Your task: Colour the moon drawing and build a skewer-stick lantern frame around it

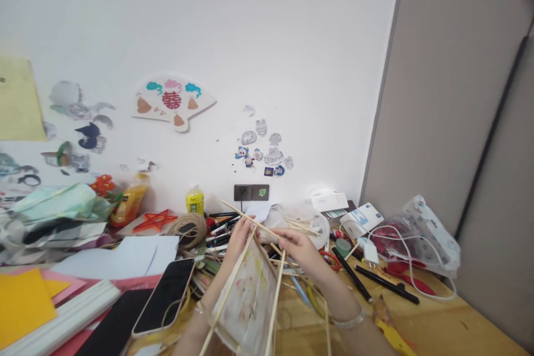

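Both hands are on a frame of thin wooden sticks (276,300) held up over the desk. A white translucent panel (246,295) with a faint painted figure and yellow marks hangs within the sticks. My left hand (237,240) is closed around the top of the frame, where several sticks meet; its fingertips are partly hidden. With thumb and fingers, my right hand (298,249) pinches the slanted top stick (237,210) near its lower right end. Other sticks run down toward me, past the picture's bottom edge.
A phone (164,296), coloured paper (25,297) and a twine roll (189,228) lie left. Pens (387,283), a white charger (369,250) with cable and a plastic bag (438,233) are at right. Behind stand a yellow-labelled bottle (194,200) and the wall (292,39).
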A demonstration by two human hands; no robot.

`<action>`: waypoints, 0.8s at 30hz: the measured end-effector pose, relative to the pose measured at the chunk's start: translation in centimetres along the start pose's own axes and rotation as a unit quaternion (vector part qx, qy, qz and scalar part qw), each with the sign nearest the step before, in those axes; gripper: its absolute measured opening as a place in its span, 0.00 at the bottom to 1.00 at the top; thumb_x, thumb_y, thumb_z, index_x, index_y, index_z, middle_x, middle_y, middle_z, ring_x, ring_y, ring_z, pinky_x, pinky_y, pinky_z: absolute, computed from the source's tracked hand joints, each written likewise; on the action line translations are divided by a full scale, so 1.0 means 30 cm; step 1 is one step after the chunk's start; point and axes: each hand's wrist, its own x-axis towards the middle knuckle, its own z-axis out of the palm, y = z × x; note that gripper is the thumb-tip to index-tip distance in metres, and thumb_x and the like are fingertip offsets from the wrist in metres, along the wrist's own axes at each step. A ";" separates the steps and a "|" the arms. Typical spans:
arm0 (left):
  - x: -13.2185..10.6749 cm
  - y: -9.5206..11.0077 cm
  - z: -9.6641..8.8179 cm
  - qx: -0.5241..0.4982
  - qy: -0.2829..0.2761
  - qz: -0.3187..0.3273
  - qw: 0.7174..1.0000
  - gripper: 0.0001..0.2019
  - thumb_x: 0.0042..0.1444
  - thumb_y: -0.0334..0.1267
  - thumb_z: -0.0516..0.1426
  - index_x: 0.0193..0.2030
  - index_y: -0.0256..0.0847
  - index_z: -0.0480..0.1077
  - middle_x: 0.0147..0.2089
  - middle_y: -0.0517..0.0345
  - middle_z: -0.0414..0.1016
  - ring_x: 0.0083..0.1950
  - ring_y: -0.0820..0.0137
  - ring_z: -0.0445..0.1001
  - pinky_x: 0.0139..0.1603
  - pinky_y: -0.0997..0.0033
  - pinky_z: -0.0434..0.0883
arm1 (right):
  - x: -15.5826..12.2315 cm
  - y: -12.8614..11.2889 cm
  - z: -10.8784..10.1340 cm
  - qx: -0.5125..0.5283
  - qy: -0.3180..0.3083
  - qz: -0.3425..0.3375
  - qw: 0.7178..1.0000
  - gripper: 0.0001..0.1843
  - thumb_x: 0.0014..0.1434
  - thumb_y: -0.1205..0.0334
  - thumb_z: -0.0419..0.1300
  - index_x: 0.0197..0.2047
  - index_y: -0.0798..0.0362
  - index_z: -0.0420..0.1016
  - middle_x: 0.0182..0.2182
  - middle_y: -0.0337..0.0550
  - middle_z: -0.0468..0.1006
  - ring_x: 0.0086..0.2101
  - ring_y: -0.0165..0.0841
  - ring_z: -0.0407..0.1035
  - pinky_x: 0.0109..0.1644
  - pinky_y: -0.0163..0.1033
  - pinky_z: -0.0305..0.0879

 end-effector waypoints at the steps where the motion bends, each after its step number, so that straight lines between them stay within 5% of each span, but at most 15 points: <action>1: 0.002 0.002 -0.003 -0.004 -0.011 -0.002 1.000 0.26 0.37 0.59 0.63 0.37 0.41 0.72 0.21 0.64 0.68 0.23 0.69 0.66 0.26 0.69 0.65 | 0.005 0.006 0.008 0.015 0.002 0.004 1.000 0.20 0.53 0.49 0.63 0.46 0.50 0.80 0.44 0.45 0.81 0.44 0.40 0.72 0.50 0.45 0.64; 9: -0.011 0.095 -0.065 -0.017 -0.060 -0.042 0.997 0.28 0.42 0.65 0.59 0.34 0.39 0.69 0.16 0.70 0.59 0.15 0.79 0.53 0.15 0.80 0.50 | 0.032 0.019 -0.010 0.064 -0.030 0.083 0.994 0.19 0.47 0.53 0.68 0.42 0.52 0.82 0.26 0.38 0.78 0.24 0.26 0.62 0.30 0.33 0.58; 16: 0.013 0.114 -0.080 -0.024 -0.088 -0.108 0.990 0.35 0.45 0.74 0.43 0.28 0.40 0.65 0.15 0.62 0.65 0.10 0.79 0.50 0.10 0.80 0.45 | 0.031 -0.040 -0.068 0.113 -0.065 0.140 0.981 0.13 0.43 0.59 0.69 0.34 0.53 0.83 0.23 0.37 0.75 0.24 0.27 0.62 0.27 0.32 0.56; 24: -0.021 0.083 -0.041 -0.020 -0.088 -0.105 0.990 0.17 0.53 0.53 0.51 0.29 0.39 0.66 0.19 0.61 0.70 0.14 0.78 0.59 0.14 0.82 0.53 | 0.036 -0.012 -0.049 0.180 -0.090 0.150 0.968 0.11 0.41 0.61 0.71 0.31 0.54 0.83 0.22 0.38 0.77 0.23 0.25 0.65 0.28 0.32 0.59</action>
